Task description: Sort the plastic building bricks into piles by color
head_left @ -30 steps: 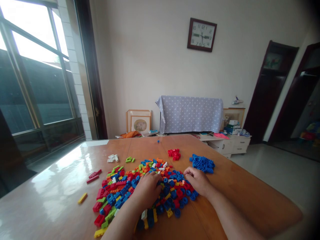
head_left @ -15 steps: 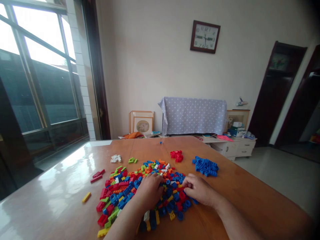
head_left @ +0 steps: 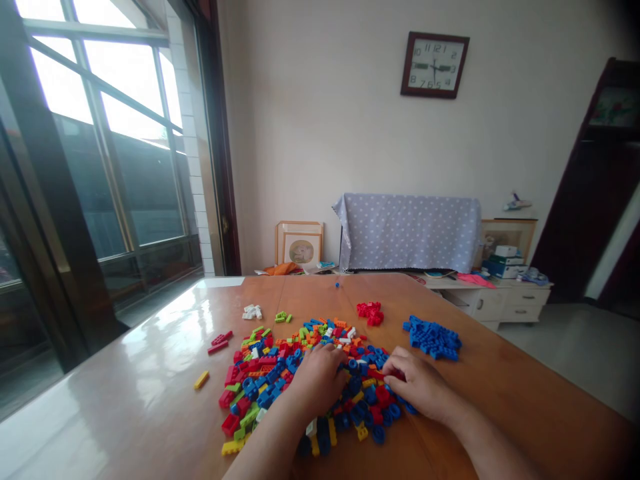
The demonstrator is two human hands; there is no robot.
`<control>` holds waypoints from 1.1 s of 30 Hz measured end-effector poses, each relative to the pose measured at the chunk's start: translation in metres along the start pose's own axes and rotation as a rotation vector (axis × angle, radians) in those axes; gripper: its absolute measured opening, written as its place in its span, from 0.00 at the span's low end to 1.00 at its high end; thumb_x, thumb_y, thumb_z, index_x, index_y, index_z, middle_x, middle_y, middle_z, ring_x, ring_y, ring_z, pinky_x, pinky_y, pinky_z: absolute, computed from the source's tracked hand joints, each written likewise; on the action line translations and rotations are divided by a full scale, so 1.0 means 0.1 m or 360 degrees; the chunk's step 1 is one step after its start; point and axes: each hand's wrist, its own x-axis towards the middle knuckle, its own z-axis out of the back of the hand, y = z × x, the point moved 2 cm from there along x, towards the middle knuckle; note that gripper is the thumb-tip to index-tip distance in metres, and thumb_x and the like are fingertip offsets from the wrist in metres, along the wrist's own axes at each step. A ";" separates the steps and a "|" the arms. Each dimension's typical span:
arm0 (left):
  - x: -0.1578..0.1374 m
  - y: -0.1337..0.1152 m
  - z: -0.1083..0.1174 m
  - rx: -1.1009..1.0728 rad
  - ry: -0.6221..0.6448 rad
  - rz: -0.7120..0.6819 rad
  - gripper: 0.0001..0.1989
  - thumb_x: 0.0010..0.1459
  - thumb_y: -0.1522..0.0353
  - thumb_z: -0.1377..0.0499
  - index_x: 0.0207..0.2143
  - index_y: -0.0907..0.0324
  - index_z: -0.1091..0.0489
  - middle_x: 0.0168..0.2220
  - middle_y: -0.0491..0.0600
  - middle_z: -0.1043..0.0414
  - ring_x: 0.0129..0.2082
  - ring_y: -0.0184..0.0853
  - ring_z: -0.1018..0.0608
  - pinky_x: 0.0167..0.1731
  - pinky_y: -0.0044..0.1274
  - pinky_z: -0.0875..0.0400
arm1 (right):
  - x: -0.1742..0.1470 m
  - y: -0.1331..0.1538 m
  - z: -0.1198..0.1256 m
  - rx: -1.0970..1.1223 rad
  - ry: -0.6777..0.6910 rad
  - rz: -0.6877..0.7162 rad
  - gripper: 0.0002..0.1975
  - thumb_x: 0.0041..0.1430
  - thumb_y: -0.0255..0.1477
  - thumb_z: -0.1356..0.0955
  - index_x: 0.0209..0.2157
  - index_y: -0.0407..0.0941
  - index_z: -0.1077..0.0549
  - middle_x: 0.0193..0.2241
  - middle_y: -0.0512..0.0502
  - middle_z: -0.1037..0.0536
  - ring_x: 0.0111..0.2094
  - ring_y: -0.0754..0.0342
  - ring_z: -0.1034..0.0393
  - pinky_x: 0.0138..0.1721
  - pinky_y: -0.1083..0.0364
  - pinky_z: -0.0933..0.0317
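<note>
A mixed pile of toy building bricks (head_left: 273,380) in red, blue, green, yellow, orange and white spreads over the wooden table (head_left: 150,413). My left hand (head_left: 323,375) rests on the middle of the pile, fingers curled down among the bricks, the tips hidden. At the pile's right edge, my right hand (head_left: 413,380) has its fingers bent together in a pinch. A red brick (head_left: 376,375) lies right by those fingertips; whether they grip it is unclear. Beyond my right hand sits a heap of blue bricks (head_left: 433,338).
Small groups of red bricks (head_left: 370,313), green bricks (head_left: 283,317), white bricks (head_left: 252,312) and dark pink bricks (head_left: 220,342) lie around the pile. A single yellow brick (head_left: 201,381) is at the left, and a tiny blue piece (head_left: 337,285) near the far edge.
The view has swung left, so everything appears further right. Both hands keep nearly the same places at the pile, with their fingers still bent.
</note>
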 end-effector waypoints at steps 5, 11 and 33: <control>0.01 -0.02 0.02 -0.0080 -0.0039 -0.0055 0.12 0.59 0.70 0.43 0.44 0.54 0.24 0.44 0.53 0.23 0.44 0.43 0.24 0.44 0.29 0.32 | 0.02 0.10 0.04 -0.0161 -0.0191 0.0111 0.04 0.58 0.27 0.31 0.32 0.48 0.22 0.35 0.48 0.22 0.40 0.50 0.29 0.45 0.52 0.38; 0.01 -0.09 0.01 -0.0372 -0.0111 -0.0145 0.16 0.60 0.71 0.43 0.50 0.54 0.26 0.48 0.50 0.22 0.48 0.39 0.23 0.48 0.26 0.32 | 0.05 0.14 0.01 0.0004 -0.0263 0.0106 0.04 0.60 0.27 0.32 0.32 0.47 0.23 0.34 0.47 0.21 0.39 0.50 0.28 0.43 0.53 0.37; 0.05 0.05 0.10 -0.0351 -0.0257 0.0163 0.11 0.64 0.64 0.46 0.32 0.58 0.28 0.29 0.45 0.27 0.30 0.32 0.29 0.29 0.21 0.42 | 0.05 0.19 0.04 -0.0028 -0.0624 0.0191 0.13 0.69 0.37 0.37 0.36 0.48 0.22 0.33 0.45 0.20 0.38 0.48 0.27 0.42 0.51 0.36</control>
